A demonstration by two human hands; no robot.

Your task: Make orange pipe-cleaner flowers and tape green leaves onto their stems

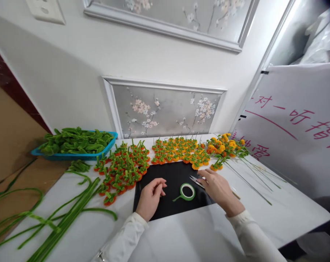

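My left hand (150, 196) hovers over the left part of a black mat (167, 207), fingers loosely curled, with nothing visible in them. My right hand (215, 187) is at the mat's right side, fingers apart, over a pair of scissors (194, 179). The scissors' blades point left from beneath the fingers; the hand hides their middle, and I see no firm grip on them. Between the hands, a roll of green tape (192, 193) lies flat on the mat, its loose end pointing left.
Orange pipe-cleaner flowers (123, 173) and yellow ones (181, 147) with green stems stand behind the mat. A finished-looking flower bunch (225, 143) lies right, by thin wires (248, 182). A blue tray (72, 156) holds green leaves (80, 140). Long green pipe cleaners (69, 218) lie left.
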